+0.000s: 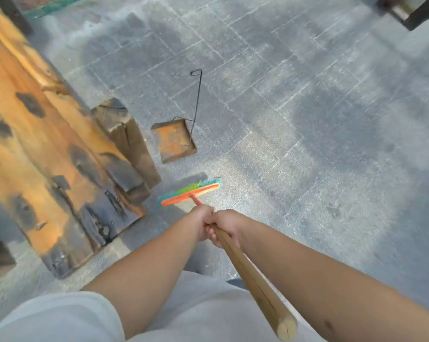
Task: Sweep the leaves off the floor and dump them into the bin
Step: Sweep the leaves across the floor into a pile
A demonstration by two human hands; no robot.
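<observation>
Hands together on a wooden broom handle: left hand and right hand each keep a closed grip; orange broom head on the grey floor, near a rusty dustpan beside the wooden bench.

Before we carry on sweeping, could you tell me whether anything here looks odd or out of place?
No leaves show on the grey stone floor. The rusty orange metal dustpan sits unattended ahead of the orange, green-bristled broom, whose wooden handle both hands grip.
</observation>
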